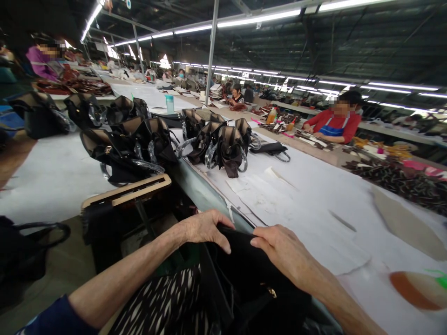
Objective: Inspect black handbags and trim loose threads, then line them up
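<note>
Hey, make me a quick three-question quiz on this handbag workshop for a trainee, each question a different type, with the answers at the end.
1. Multiple choice: The left hand and right hand both grip:
A) a shoulder strap
B) an edge of the black handbag
C) a bottle cap

2. True or false: The co-worker in red wears a blue apron.

3. Fill in the blank: The tumbler standing beyond the other handbags is ____ in colour.

Key: 1. B; 2. True; 3. Light blue
</note>
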### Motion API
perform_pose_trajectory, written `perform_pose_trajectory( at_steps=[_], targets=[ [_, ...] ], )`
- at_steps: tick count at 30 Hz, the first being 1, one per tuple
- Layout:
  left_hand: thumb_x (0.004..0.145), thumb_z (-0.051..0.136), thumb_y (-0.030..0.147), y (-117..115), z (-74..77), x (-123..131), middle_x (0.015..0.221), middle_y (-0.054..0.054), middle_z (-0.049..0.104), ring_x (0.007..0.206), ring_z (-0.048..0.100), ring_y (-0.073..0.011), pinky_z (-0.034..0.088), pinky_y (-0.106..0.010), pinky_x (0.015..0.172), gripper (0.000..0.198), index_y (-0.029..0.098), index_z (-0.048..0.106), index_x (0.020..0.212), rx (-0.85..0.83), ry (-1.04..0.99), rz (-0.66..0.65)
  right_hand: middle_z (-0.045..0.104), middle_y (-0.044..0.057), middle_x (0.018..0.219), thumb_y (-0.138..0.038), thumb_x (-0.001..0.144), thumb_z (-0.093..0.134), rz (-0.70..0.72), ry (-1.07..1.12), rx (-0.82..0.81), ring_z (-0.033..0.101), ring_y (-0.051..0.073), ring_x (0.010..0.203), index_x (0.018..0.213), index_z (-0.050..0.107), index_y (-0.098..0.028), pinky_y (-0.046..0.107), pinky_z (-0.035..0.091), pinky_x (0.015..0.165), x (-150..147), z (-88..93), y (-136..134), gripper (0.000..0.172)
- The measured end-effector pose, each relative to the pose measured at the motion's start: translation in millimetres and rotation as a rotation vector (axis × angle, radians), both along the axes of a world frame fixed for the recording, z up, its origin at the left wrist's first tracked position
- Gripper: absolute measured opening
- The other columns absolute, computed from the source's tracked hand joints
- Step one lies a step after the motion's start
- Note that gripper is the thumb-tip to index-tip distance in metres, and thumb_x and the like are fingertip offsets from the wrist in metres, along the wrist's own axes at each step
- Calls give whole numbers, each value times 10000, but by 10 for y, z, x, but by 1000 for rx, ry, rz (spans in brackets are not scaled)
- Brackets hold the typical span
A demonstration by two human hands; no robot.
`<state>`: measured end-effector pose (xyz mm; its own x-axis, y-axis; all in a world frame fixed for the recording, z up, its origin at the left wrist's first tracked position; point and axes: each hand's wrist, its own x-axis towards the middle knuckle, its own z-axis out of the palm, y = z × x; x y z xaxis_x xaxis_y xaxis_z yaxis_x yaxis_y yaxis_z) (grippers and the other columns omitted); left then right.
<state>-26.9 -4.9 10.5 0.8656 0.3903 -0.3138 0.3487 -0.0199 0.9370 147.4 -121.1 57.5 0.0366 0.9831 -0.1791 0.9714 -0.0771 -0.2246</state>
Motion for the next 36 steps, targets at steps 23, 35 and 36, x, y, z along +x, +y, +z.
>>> perform_pose_trajectory(
  at_steps=[23, 35, 36],
  targets=[
    [739, 481, 584, 155, -259, 206, 488, 51, 281, 456, 222, -77, 165, -255, 425, 478, 160, 447, 523, 203, 30, -67, 357, -53, 530, -261, 831, 435, 86, 191, -55, 359, 97, 530, 573, 425, -190, 197, 268, 518, 260, -321, 77, 268],
    [725, 504, 523, 178, -305, 297, 465, 50, 283, 440, 216, -79, 145, -265, 424, 432, 163, 453, 492, 224, 100, -58, 387, -66, 518, -304, 803, 480, 98, 307, -120, 381, 88, 526, 587, 475, -192, 201, 269, 525, 341, -415, 117, 244],
    [727, 503, 513, 176, -307, 301, 464, 50, 286, 439, 218, -79, 143, -265, 423, 422, 162, 461, 495, 218, 107, -57, 399, -68, 521, -323, 791, 505, 94, 322, -134, 385, 88, 527, 593, 478, -192, 200, 268, 522, 345, -415, 110, 239]
  ],
)
